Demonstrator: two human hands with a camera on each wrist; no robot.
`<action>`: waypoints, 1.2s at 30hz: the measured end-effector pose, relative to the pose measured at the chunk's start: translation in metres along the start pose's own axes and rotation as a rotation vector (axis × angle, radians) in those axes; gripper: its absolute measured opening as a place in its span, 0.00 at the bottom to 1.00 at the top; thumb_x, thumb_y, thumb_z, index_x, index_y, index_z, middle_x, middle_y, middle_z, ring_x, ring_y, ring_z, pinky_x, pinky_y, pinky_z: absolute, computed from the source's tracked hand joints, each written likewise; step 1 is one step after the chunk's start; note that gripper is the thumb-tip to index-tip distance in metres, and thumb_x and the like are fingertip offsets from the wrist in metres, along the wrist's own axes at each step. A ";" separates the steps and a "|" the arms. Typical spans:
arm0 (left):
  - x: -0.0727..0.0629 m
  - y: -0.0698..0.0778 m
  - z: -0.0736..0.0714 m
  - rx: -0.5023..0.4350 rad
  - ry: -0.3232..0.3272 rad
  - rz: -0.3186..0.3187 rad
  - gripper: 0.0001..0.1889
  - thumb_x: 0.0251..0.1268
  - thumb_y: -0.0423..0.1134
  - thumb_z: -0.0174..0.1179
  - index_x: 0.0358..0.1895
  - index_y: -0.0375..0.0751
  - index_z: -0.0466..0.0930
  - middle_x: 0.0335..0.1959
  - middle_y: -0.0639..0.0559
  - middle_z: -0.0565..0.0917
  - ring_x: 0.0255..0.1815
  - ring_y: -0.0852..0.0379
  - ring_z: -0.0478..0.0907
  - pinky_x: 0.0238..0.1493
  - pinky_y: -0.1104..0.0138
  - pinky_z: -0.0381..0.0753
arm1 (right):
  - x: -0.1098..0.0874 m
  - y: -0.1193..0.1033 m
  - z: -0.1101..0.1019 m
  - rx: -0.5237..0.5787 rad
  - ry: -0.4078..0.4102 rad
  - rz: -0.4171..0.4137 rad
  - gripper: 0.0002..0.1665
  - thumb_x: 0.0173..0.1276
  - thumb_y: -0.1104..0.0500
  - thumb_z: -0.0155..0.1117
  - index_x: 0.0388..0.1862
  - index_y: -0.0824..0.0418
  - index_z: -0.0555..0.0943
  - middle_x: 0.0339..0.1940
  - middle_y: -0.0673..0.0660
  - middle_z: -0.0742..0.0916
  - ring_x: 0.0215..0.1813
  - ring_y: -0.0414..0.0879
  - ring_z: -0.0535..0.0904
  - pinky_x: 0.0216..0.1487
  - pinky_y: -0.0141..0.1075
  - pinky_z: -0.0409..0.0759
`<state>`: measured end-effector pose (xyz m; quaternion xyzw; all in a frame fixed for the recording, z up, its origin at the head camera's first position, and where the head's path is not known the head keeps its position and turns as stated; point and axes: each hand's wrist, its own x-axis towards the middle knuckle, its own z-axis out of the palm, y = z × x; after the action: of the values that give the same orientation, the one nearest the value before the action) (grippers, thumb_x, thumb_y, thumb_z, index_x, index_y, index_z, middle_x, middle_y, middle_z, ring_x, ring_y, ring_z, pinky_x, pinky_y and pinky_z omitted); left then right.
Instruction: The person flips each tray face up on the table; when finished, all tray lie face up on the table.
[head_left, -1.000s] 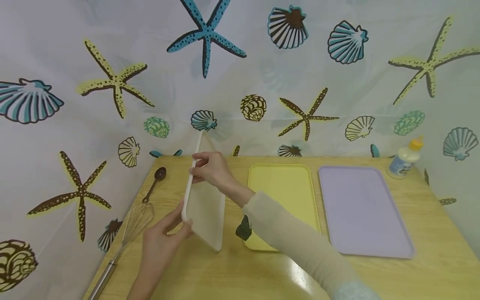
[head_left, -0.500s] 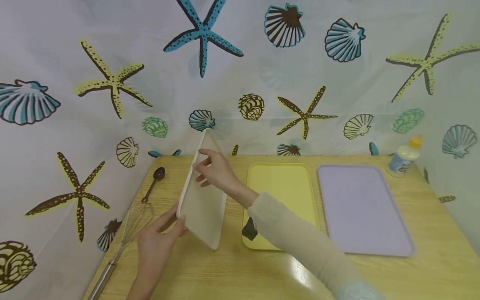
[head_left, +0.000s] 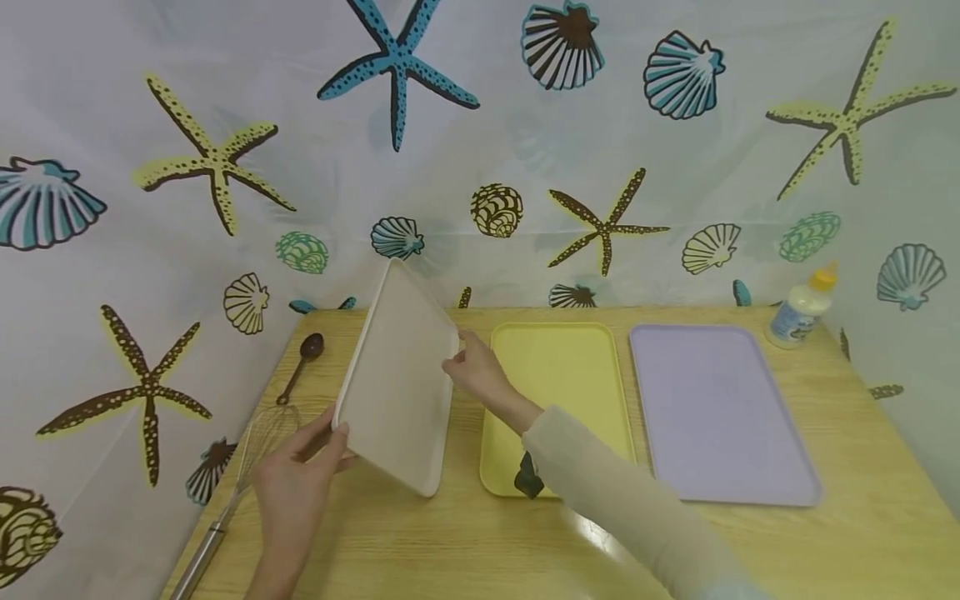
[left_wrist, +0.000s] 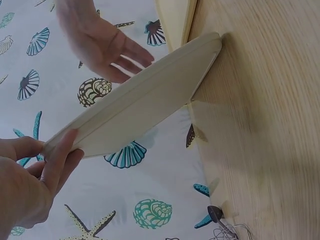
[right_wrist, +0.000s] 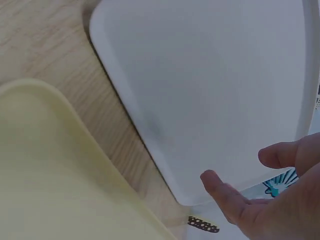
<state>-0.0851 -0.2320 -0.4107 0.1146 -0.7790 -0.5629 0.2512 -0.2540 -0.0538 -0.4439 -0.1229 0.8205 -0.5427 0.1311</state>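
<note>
A white tray (head_left: 397, 383) stands tilted up on its long side on the table, its inner face toward the right. My left hand (head_left: 292, 475) pinches its raised near corner between thumb and fingers, seen also in the left wrist view, where the hand (left_wrist: 30, 180) grips the rim. My right hand (head_left: 483, 375) is at the tray's far right edge. In the right wrist view that hand (right_wrist: 275, 195) has thumb and fingers apart, with nothing pinched between them. Whether a fingertip touches the tray, I cannot tell.
A yellow tray (head_left: 555, 375) and a lilac tray (head_left: 720, 408) lie flat to the right. Behind them stands a bottle with a yellow cap (head_left: 802, 312). On the left lie a whisk (head_left: 240, 492) and a dark spoon (head_left: 300, 367). A patterned curtain (head_left: 450, 83) hangs behind.
My right hand has left the tray's upper left rim and moved right, to its far right edge. The tray has tipped lower to the left, my left hand moving left with its corner.
</note>
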 end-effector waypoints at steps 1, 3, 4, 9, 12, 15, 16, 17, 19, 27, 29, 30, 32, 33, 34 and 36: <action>0.001 0.000 -0.001 0.007 0.004 -0.002 0.15 0.61 0.28 0.63 0.52 0.29 0.80 0.45 0.34 0.84 0.24 0.62 0.84 0.29 0.66 0.85 | 0.000 0.006 0.003 0.011 -0.003 0.024 0.38 0.69 0.59 0.55 0.74 0.68 0.55 0.59 0.68 0.78 0.46 0.54 0.80 0.37 0.36 0.77; 0.002 -0.001 -0.003 0.015 0.001 -0.010 0.15 0.62 0.28 0.62 0.52 0.28 0.80 0.46 0.34 0.83 0.25 0.64 0.84 0.29 0.67 0.85 | 0.000 0.015 0.008 0.034 -0.014 0.064 0.42 0.68 0.60 0.54 0.76 0.68 0.51 0.65 0.71 0.72 0.55 0.59 0.77 0.45 0.41 0.79; 0.003 -0.002 -0.004 0.019 0.001 -0.016 0.15 0.62 0.28 0.62 0.53 0.28 0.79 0.47 0.34 0.83 0.26 0.65 0.84 0.29 0.67 0.85 | 0.000 0.018 0.010 0.048 -0.020 0.081 0.43 0.67 0.60 0.55 0.76 0.68 0.49 0.67 0.72 0.70 0.57 0.60 0.76 0.48 0.44 0.78; 0.008 -0.005 -0.010 0.021 -0.003 -0.081 0.16 0.64 0.28 0.61 0.54 0.27 0.78 0.49 0.33 0.82 0.30 0.68 0.84 0.30 0.68 0.85 | -0.002 0.028 0.020 0.080 -0.046 0.111 0.42 0.66 0.61 0.54 0.75 0.70 0.51 0.72 0.71 0.65 0.70 0.63 0.63 0.67 0.54 0.67; 0.012 -0.007 -0.015 0.014 -0.006 -0.139 0.17 0.64 0.28 0.60 0.56 0.27 0.77 0.49 0.34 0.81 0.32 0.67 0.83 0.31 0.67 0.85 | -0.002 0.032 0.024 0.109 -0.061 0.104 0.38 0.67 0.62 0.54 0.74 0.69 0.55 0.72 0.67 0.66 0.72 0.62 0.61 0.69 0.54 0.65; 0.015 -0.010 -0.020 0.001 -0.020 -0.200 0.18 0.66 0.28 0.58 0.57 0.25 0.74 0.50 0.35 0.78 0.35 0.67 0.82 0.33 0.67 0.85 | -0.001 0.035 0.026 0.123 -0.092 0.093 0.35 0.68 0.63 0.53 0.73 0.67 0.60 0.70 0.65 0.69 0.70 0.60 0.64 0.68 0.52 0.67; 0.017 -0.011 -0.022 -0.016 -0.024 -0.217 0.18 0.66 0.28 0.57 0.58 0.24 0.73 0.50 0.35 0.76 0.36 0.67 0.81 0.34 0.66 0.85 | -0.001 0.037 0.026 0.125 -0.102 0.100 0.35 0.68 0.62 0.54 0.73 0.67 0.60 0.70 0.65 0.69 0.70 0.59 0.65 0.68 0.52 0.66; 0.018 -0.012 -0.023 -0.029 -0.025 -0.236 0.18 0.66 0.27 0.56 0.58 0.24 0.72 0.51 0.36 0.75 0.38 0.66 0.81 0.34 0.66 0.86 | 0.000 0.039 0.026 0.125 -0.113 0.104 0.34 0.69 0.61 0.54 0.73 0.67 0.60 0.70 0.65 0.70 0.70 0.59 0.65 0.68 0.51 0.66; 0.021 -0.016 -0.027 -0.049 -0.037 -0.274 0.20 0.66 0.27 0.55 0.60 0.24 0.70 0.53 0.39 0.73 0.40 0.65 0.79 0.35 0.65 0.86 | 0.001 0.042 0.026 0.119 -0.127 0.130 0.37 0.69 0.59 0.55 0.74 0.68 0.57 0.71 0.66 0.67 0.71 0.60 0.62 0.70 0.52 0.63; 0.029 -0.026 -0.041 -0.071 -0.091 -0.367 0.23 0.66 0.27 0.52 0.64 0.26 0.65 0.57 0.42 0.69 0.46 0.61 0.74 0.39 0.63 0.86 | 0.006 0.052 0.029 0.128 -0.097 0.189 0.39 0.66 0.62 0.59 0.71 0.75 0.58 0.68 0.71 0.70 0.68 0.61 0.68 0.65 0.49 0.71; 0.030 -0.027 -0.046 -0.054 -0.127 -0.370 0.25 0.67 0.28 0.53 0.67 0.29 0.64 0.57 0.41 0.68 0.45 0.63 0.74 0.40 0.63 0.86 | 0.006 0.052 0.029 0.143 -0.086 0.185 0.37 0.63 0.66 0.61 0.69 0.77 0.61 0.64 0.71 0.74 0.63 0.60 0.73 0.61 0.47 0.76; 0.031 -0.029 -0.050 -0.041 -0.156 -0.370 0.26 0.68 0.29 0.54 0.69 0.31 0.63 0.58 0.40 0.67 0.44 0.64 0.76 0.40 0.63 0.86 | 0.006 0.052 0.028 0.143 -0.081 0.183 0.36 0.61 0.68 0.62 0.67 0.77 0.64 0.61 0.71 0.77 0.59 0.59 0.77 0.59 0.46 0.78; 0.033 -0.033 -0.058 0.007 -0.237 -0.368 0.30 0.69 0.32 0.55 0.72 0.36 0.59 0.61 0.37 0.66 0.40 0.65 0.80 0.42 0.65 0.85 | 0.006 0.051 0.027 0.142 -0.070 0.181 0.31 0.58 0.72 0.63 0.62 0.78 0.69 0.53 0.70 0.82 0.51 0.58 0.82 0.53 0.44 0.82; 0.034 -0.035 -0.063 0.032 -0.291 -0.366 0.32 0.69 0.33 0.56 0.74 0.38 0.56 0.63 0.35 0.64 0.39 0.64 0.82 0.43 0.66 0.85 | 0.006 0.051 0.027 0.135 -0.063 0.183 0.28 0.57 0.73 0.64 0.58 0.78 0.72 0.48 0.70 0.84 0.46 0.56 0.84 0.49 0.43 0.84; 0.035 -0.038 -0.067 0.051 -0.342 -0.367 0.34 0.69 0.34 0.56 0.75 0.40 0.54 0.64 0.34 0.62 0.39 0.63 0.83 0.44 0.67 0.84 | 0.006 0.052 0.027 0.120 -0.056 0.182 0.25 0.56 0.73 0.64 0.54 0.78 0.75 0.44 0.69 0.85 0.42 0.55 0.85 0.46 0.41 0.85; 0.037 -0.042 -0.075 0.079 -0.449 -0.375 0.37 0.69 0.34 0.56 0.77 0.41 0.48 0.65 0.31 0.59 0.39 0.56 0.85 0.46 0.69 0.83 | 0.007 0.052 0.028 0.117 -0.059 0.185 0.20 0.55 0.75 0.65 0.49 0.78 0.78 0.37 0.66 0.87 0.35 0.53 0.86 0.39 0.39 0.86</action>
<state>-0.0815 -0.3249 -0.4226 0.1386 -0.8016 -0.5801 -0.0405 -0.2540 -0.0602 -0.5032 -0.0548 0.7911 -0.5713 0.2118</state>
